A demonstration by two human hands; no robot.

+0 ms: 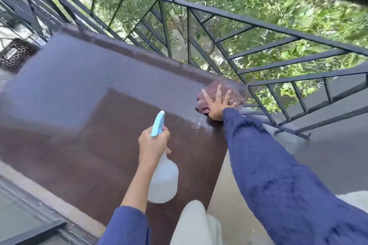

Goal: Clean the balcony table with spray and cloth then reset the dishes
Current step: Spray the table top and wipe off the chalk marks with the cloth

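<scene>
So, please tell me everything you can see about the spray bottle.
The spray bottle has a rounded, cloudy white body that looks like plastic, a narrow neck and a light blue spray head with a white tip. The left hand grips it round the neck, under the head. It is tilted above the near part of the brown table, nozzle pointing away from the person. Only the hand seems to touch it. How full it is cannot be told.

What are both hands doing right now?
Left hand: grips the spray bottle.
Right hand: open, fingers spread, pressing the cloth on the table.
</scene>
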